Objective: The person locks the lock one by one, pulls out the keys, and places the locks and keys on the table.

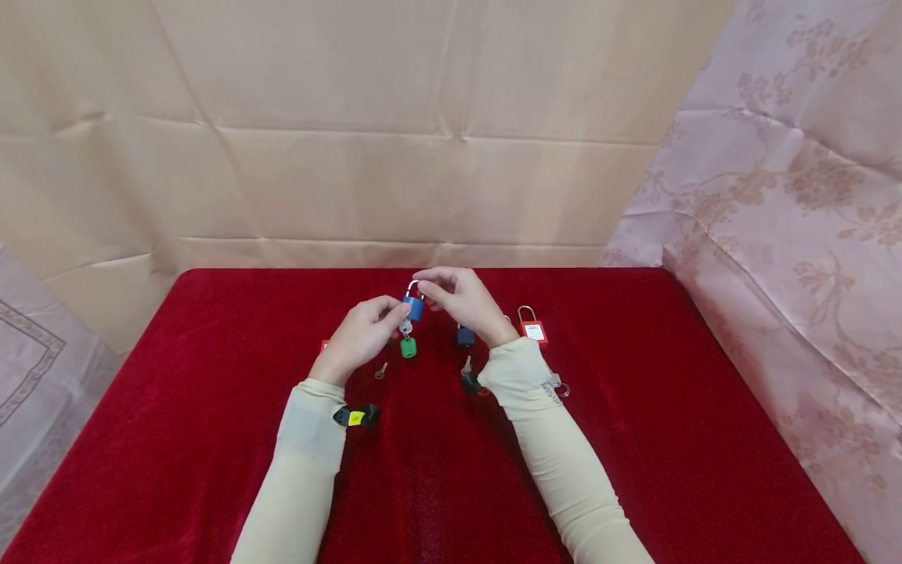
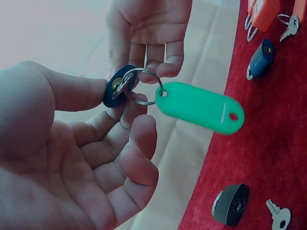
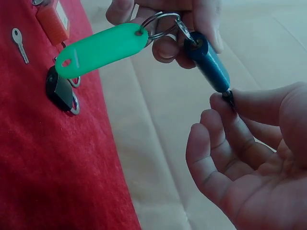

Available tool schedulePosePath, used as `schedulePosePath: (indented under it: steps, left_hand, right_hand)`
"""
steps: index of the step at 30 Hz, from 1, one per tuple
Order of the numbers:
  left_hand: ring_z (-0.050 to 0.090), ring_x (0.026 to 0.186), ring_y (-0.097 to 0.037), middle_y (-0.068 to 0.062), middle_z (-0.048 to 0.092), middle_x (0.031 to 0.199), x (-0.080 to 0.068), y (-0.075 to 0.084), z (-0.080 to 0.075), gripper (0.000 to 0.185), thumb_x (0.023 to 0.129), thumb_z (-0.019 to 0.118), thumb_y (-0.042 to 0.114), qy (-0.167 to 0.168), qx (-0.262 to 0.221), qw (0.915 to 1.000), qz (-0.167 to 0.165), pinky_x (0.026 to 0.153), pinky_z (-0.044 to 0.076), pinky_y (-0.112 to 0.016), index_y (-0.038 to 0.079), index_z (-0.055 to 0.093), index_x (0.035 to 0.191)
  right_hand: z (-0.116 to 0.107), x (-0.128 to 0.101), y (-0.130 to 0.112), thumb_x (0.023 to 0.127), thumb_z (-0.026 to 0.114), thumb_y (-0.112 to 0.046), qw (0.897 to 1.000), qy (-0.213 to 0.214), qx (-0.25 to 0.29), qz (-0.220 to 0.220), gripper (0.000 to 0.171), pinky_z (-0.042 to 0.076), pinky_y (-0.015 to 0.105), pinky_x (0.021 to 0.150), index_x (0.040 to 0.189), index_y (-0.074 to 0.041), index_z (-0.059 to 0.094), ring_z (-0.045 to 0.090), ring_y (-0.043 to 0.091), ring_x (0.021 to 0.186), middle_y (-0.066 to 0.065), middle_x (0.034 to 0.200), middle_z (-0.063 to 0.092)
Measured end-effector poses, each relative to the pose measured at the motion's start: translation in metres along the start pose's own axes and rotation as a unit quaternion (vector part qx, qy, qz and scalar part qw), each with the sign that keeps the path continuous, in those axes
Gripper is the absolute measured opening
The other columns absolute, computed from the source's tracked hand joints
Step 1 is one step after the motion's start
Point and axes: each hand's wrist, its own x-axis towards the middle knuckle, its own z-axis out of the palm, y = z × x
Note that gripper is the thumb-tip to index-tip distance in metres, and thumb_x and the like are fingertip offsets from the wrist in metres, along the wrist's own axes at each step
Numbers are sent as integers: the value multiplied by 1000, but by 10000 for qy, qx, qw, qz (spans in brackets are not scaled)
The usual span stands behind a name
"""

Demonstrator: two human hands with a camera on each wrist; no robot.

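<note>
Blue padlock held above scattered padlocks and keys.

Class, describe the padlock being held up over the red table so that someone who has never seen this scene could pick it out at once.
Start at the red table and find the two hands raised above its far middle. Between the left hand and right hand is a blue padlock. Unlike the padlocks lying on the cloth, it is off the table, with a green tag dangling beneath.
</note>
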Motion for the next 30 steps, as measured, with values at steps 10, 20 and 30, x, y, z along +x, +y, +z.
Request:
schedulePosePath:
  steps: [10, 20, 30]
  left_hand:
    - [64, 88, -27, -10, 67, 93, 1, -1, 3, 32, 105, 54, 31, 111, -80, 9999, -70, 78, 49, -37, 3, 67, 115]
    - [60, 84, -28, -13, 66, 91, 2, 4, 6, 30, 105, 55, 29, 392, 31, 9992, -2, 75, 46, -37, 3, 66, 114]
    - [58, 82, -24, -9, 68, 92, 4, 7, 17, 33, 104, 55, 33, 1007, 259, 9945, 80, 75, 46, -38, 5, 68, 114]
  right_hand:
    - [4, 1, 2, 98, 68, -9, 9993, 279, 237, -34, 23, 57, 48, 83, 117, 3, 72, 64, 52, 91, 14, 93, 73]
    - [4, 1, -1, 97, 69, -8, 9987, 413, 263, -148, 21, 57, 50, 81, 114, 4, 73, 67, 13, 73, 20, 96, 73]
    - [3, 0, -2, 96, 70, -6, 9962, 523, 701, -42, 25, 60, 37, 75, 117, 5, 71, 71, 32, 78, 15, 96, 74]
